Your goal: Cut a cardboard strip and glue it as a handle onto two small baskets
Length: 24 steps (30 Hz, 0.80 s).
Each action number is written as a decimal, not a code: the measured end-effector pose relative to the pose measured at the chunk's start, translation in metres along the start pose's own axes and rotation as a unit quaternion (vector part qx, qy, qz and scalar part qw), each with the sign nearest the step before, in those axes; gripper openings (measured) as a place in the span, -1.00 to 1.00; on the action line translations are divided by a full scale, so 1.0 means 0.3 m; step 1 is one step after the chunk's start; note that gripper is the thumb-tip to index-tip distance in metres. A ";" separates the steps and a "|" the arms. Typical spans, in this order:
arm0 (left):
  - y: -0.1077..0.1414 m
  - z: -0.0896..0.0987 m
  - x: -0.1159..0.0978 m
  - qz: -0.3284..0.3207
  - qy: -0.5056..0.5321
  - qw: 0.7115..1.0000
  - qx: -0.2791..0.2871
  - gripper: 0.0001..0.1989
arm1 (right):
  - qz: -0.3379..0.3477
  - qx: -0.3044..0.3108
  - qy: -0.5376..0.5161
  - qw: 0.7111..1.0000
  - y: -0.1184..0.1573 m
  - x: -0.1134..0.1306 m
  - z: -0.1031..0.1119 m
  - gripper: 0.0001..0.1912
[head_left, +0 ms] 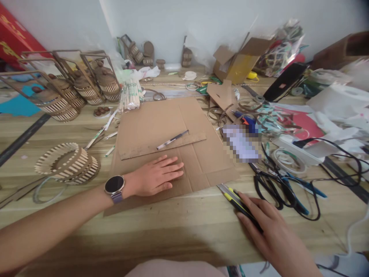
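My left hand (157, 175), with a watch on its wrist, lies flat with fingers spread on a brown cardboard sheet (155, 119). A pen (172, 140) rests on a narrow cardboard strip (144, 148) just beyond my fingers. At the right, my right hand (265, 223) has its thumb and fingers around a black and yellow utility knife (242, 206). The knife's blade points toward the sheet's near right corner, low over the wooden table (184, 231).
Scissors (273, 188) and blue-handled pliers (302, 188) lie right of the knife, beside black cables. A slatted wooden basket (69, 163) stands at left. Behind are lantern-like baskets (108, 84), bundled sticks (130, 94), an open box (242, 57) and a blue glue gun (248, 122).
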<state>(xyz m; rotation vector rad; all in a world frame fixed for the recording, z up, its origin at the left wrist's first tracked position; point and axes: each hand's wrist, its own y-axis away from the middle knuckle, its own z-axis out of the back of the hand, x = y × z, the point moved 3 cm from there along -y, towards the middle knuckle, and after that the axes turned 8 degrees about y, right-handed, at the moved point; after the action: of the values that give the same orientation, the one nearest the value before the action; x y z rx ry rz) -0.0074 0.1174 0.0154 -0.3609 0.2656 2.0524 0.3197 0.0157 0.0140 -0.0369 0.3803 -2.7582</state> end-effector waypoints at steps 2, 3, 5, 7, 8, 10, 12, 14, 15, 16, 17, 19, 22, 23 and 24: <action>0.014 -0.020 0.011 0.009 -0.005 1.000 0.007 -0.48 | -0.001 0.002 -0.001 1.000 0.007 0.005 -0.008 -0.53; 0.016 -0.025 0.014 0.011 -0.007 1.000 0.007 -0.48 | -0.004 0.001 -0.002 1.000 0.012 0.008 -0.013 -0.53; 0.016 -0.029 0.013 0.010 -0.007 1.000 -0.002 -0.49 | -0.012 0.002 -0.005 1.000 0.025 0.012 -0.023 -0.52; 0.015 -0.027 0.009 0.007 -0.007 1.000 -0.014 -0.50 | -0.018 0.008 -0.008 1.000 0.039 0.018 -0.032 -0.51; 0.014 -0.026 0.008 0.006 -0.007 1.000 -0.019 -0.50 | -0.014 0.015 -0.008 1.000 0.045 0.023 -0.036 -0.49; 0.015 -0.026 0.006 0.005 -0.009 1.000 -0.028 -0.51 | -0.015 0.020 -0.006 1.000 0.051 0.033 -0.035 -0.48; 0.016 -0.028 0.006 0.003 -0.008 0.999 -0.037 -0.51 | -0.029 0.009 -0.002 1.000 0.050 0.042 -0.026 -0.50; 0.017 -0.031 0.007 0.003 -0.005 0.999 -0.044 -0.51 | -0.032 0.000 0.004 0.999 0.044 0.053 -0.015 -0.51; 0.017 -0.032 0.008 0.004 -0.004 0.999 -0.045 -0.51 | -0.028 -0.001 0.006 1.000 0.041 0.058 -0.011 -0.52; 0.017 -0.034 0.008 0.005 -0.004 0.999 -0.043 -0.51 | -0.023 -0.002 0.008 1.000 0.038 0.063 -0.009 -0.52; 0.016 -0.035 0.009 0.008 -0.005 0.999 -0.041 -0.51 | -0.021 -0.002 0.008 1.000 0.036 0.067 -0.009 -0.52; 0.016 -0.036 0.009 0.014 -0.007 0.999 -0.036 -0.51 | -0.028 -0.004 0.008 1.000 0.038 0.072 -0.012 -0.52; 0.015 -0.035 0.009 0.019 -0.005 0.999 -0.036 -0.51 | -0.028 0.001 0.016 0.999 0.050 0.082 -0.024 -0.47; 0.015 -0.036 0.009 0.017 -0.004 0.999 -0.037 -0.50 | -0.025 0.002 0.020 0.999 0.055 0.086 -0.029 -0.45; 0.015 -0.036 0.009 0.015 -0.003 0.999 -0.037 -0.50 | -0.026 0.001 0.025 0.999 0.059 0.089 -0.033 -0.44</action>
<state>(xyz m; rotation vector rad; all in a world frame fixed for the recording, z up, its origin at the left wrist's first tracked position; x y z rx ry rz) -0.0111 0.1138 0.0045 -0.3980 0.1916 2.0960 0.3002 -0.0071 -0.0010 0.0235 0.3967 -2.8157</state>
